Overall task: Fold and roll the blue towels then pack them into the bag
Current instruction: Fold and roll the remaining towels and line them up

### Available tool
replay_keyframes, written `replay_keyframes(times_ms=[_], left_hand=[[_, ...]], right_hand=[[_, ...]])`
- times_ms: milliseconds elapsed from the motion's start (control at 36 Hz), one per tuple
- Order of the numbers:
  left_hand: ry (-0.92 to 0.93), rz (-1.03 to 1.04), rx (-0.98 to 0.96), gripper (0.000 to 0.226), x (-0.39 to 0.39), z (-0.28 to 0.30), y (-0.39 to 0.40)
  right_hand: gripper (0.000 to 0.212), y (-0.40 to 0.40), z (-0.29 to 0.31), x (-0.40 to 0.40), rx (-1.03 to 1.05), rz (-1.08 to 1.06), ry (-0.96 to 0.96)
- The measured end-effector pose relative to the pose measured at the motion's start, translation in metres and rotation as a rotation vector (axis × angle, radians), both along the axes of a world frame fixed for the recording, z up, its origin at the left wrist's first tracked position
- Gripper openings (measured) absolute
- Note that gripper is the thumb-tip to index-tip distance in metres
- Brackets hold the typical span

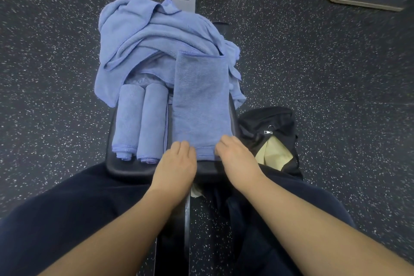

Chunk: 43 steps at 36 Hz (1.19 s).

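On the bench (134, 169) in front of me lies a folded towel (201, 105) — a long blue strip, flat, its near end at my fingers and its far end reaching under the heap. My left hand (177, 163) and right hand (235, 157) grip that near edge at its two corners, fingers curled down over the cloth. Just left of the strip lie two rolls (141, 121), side by side and touching, their hemmed ends towards me. Beyond them sits one loose pile (154, 36) of crumpled blue towels — how many are in it I cannot tell. One black bag (268, 139) stands on the speckled floor (324, 96) just right of the bench, unzipped, something pale yellow showing inside.
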<state>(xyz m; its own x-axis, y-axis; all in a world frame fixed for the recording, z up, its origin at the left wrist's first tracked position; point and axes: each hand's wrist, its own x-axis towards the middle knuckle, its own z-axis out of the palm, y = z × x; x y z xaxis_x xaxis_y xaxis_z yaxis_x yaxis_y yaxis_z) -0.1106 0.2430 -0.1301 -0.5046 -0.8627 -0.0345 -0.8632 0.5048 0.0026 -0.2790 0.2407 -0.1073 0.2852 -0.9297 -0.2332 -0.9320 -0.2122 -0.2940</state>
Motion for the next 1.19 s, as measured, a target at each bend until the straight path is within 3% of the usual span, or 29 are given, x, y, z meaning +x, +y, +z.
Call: replay_keyframes(times_ms=[222, 583, 722, 833, 1000, 1194], left_hand=[[-0.034, -0.018, -0.063, 0.021, -0.001, 0.004, -0.003], [-0.115, -0.016, -0.132, 0.013, 0.003, 0.005, -0.011], [-0.052, 0.005, -0.153, 0.015, 0.006, 0.002, -0.012], [-0.031, 0.026, -0.159, 0.017, 0.005, 0.002, -0.014], [0.039, 0.098, -0.156, 0.027, 0.002, 0.003, -0.013], [0.050, 0.108, -0.204, 0.029, 0.003, 0.000, -0.014]], right_hand=[[0.014, 0.003, 0.006, 0.003, -0.007, -0.047, -0.023], [0.022, -0.003, -0.005, 0.000, -0.037, -0.068, -0.007], [0.022, -0.007, 0.000, -0.004, -0.073, -0.026, 0.051], [0.028, -0.010, 0.003, -0.007, 0.008, -0.036, 0.061], [0.016, -0.012, 0.011, -0.008, 0.099, -0.073, 0.051], [0.020, -0.010, 0.015, -0.006, 0.111, -0.119, 0.041]])
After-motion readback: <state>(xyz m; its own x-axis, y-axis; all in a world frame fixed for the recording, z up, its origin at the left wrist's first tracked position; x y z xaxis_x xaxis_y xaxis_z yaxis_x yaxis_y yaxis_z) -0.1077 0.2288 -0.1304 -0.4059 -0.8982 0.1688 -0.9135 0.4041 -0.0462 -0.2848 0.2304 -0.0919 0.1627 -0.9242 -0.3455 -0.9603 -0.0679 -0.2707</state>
